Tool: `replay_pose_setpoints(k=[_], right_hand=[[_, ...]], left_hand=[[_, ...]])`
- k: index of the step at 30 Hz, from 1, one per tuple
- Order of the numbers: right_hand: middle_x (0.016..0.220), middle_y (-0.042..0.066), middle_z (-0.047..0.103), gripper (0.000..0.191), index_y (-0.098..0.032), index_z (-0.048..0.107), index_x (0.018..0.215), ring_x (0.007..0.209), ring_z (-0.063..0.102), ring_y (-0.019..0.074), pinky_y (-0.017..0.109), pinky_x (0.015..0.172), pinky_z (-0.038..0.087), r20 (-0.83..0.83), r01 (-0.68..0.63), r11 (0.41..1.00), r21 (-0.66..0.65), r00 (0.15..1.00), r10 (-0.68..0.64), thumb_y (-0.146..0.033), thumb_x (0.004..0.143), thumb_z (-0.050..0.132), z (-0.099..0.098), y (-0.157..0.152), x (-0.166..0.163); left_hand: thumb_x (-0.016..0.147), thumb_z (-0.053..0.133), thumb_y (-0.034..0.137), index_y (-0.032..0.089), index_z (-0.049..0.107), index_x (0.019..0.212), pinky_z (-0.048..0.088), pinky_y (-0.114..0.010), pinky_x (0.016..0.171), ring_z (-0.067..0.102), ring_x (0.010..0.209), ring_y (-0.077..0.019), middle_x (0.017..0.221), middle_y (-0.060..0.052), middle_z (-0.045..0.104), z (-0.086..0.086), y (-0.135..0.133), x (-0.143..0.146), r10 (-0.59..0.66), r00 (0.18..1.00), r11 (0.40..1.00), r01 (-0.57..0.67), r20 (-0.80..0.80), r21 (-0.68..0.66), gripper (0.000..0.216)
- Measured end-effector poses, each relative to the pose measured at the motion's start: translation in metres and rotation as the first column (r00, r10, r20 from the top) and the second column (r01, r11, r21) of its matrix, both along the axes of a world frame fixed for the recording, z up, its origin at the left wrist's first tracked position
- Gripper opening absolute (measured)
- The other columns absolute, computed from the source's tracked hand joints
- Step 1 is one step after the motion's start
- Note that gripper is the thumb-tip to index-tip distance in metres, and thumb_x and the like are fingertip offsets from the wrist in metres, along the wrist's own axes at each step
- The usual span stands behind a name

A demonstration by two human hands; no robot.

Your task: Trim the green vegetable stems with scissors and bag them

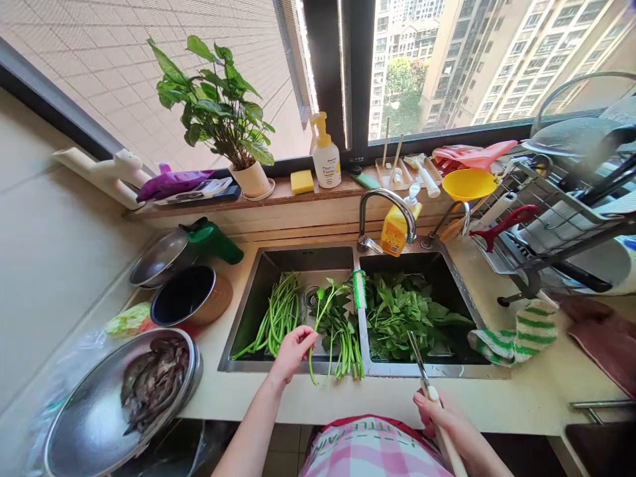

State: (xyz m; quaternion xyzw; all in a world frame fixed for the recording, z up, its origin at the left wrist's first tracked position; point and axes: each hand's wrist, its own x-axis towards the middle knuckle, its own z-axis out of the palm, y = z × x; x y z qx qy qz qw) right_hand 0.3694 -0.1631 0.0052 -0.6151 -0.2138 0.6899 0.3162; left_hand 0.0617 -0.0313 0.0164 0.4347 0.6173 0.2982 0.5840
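My left hand point(293, 354) is closed in a pinch on a thin leafy green stem point(322, 311), over the front rim of the left sink basin point(238, 318). In that basin lie a bundle of bare green stems point(281, 311) at the left and a bunch of leafy stems point(345, 331) at the right. My right hand point(442, 417) is wrapped round the cream handle of what look like scissors point(420, 361). Their metal blades point toward the right basin, where a heap of green leaves point(397, 318) lies. Part of the handle is hidden by my fingers.
A metal bowl of dark shrimp-like pieces point(154, 377) and a pot point(191, 298) stand at the left. The faucet point(385, 199) rises behind the divider. A striped green-white cloth point(521, 334) and a dish rack point(546, 199) are at the right.
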Motion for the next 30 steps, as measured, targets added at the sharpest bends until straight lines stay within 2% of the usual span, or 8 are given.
replay_pose_setpoints(k=[3, 7, 13, 18, 24, 27, 30], right_hand=[[0.058, -0.005, 0.044, 0.048, -0.020, 0.047, 0.068, 0.049, 0.040, 0.0101, 0.024, 0.049, 0.032, 0.030, -0.070, 0.996, 0.055, 0.997, 0.068, -0.064, 0.062, 0.066, 0.006, 0.004, 0.000], [0.062, -0.004, 0.042, 0.047, -0.020, 0.046, 0.070, 0.054, 0.039, 0.0114, 0.025, 0.052, 0.035, 0.065, -0.157, 0.974, 0.161, 0.987, 0.149, -0.062, 0.063, 0.066, 0.020, 0.010, -0.001], [0.063, -0.004, 0.042, 0.040, -0.019, 0.047, 0.070, 0.059, 0.037, 0.0110, 0.024, 0.054, 0.032, 0.178, -0.236, 0.933, 0.271, 0.965, 0.192, -0.052, 0.065, 0.069, 0.043, 0.018, -0.002], [0.063, -0.004, 0.046, 0.038, -0.018, 0.049, 0.073, 0.057, 0.040, 0.0104, 0.023, 0.050, 0.035, 0.154, -0.178, 0.945, 0.274, 0.978, 0.140, -0.050, 0.066, 0.070, 0.036, 0.022, -0.006], [0.049, -0.008, 0.043, 0.048, -0.020, 0.046, 0.071, 0.037, 0.036, 0.0065, 0.020, 0.036, 0.030, 0.117, -0.082, 0.982, 0.171, 0.991, 0.062, -0.063, 0.065, 0.065, 0.023, 0.018, -0.009], [0.048, -0.007, 0.046, 0.052, -0.020, 0.044, 0.068, 0.035, 0.037, 0.0058, 0.020, 0.036, 0.030, 0.016, -0.048, 0.983, 0.175, 0.999, 0.046, -0.067, 0.064, 0.063, 0.020, 0.013, -0.007], [0.049, -0.006, 0.050, 0.051, -0.019, 0.046, 0.070, 0.037, 0.042, 0.0069, 0.020, 0.038, 0.032, -0.117, -0.030, 0.988, 0.152, 0.992, 0.048, -0.065, 0.061, 0.067, 0.018, 0.010, -0.005]], left_hand=[[0.067, 0.069, 0.046, 0.017, 0.056, 0.072, 0.035, -0.018, 0.048, 0.046, 0.054, -0.0088, 0.062, 0.003, 0.053, 0.009, -0.013, 0.013, 0.025, 0.999, 0.994, -0.028, 0.029, 0.107, 0.032], [0.067, 0.070, 0.041, 0.016, 0.061, 0.070, 0.042, -0.022, 0.059, 0.051, 0.062, -0.0120, 0.066, 0.000, 0.055, 0.011, -0.025, 0.038, -0.019, 1.000, 0.967, 0.016, 0.011, 0.256, 0.027], [0.070, 0.068, 0.040, 0.016, 0.064, 0.070, 0.044, -0.023, 0.060, 0.052, 0.063, -0.0141, 0.067, -0.001, 0.059, 0.006, -0.037, 0.076, -0.124, 0.992, 0.943, 0.125, -0.022, 0.308, 0.024], [0.070, 0.069, 0.039, 0.017, 0.065, 0.070, 0.044, -0.024, 0.061, 0.053, 0.064, -0.0153, 0.067, -0.002, 0.060, 0.002, -0.040, 0.102, -0.191, 0.981, 0.940, 0.189, -0.020, 0.284, 0.022], [0.066, 0.071, 0.040, 0.018, 0.066, 0.068, 0.043, -0.025, 0.061, 0.053, 0.064, -0.0160, 0.067, -0.003, 0.061, 0.006, -0.037, 0.118, -0.180, 0.984, 0.952, 0.174, 0.001, 0.251, 0.023], [0.064, 0.072, 0.045, 0.016, 0.066, 0.068, 0.041, -0.024, 0.058, 0.051, 0.061, -0.0137, 0.065, -0.002, 0.060, 0.013, -0.033, 0.120, -0.171, 0.983, 0.973, 0.158, 0.068, 0.170, 0.029], [0.064, 0.072, 0.050, 0.015, 0.064, 0.069, 0.036, -0.020, 0.050, 0.046, 0.053, -0.0094, 0.059, 0.001, 0.055, 0.018, -0.030, 0.120, -0.132, 0.976, 0.991, 0.130, 0.170, 0.028, 0.036]])
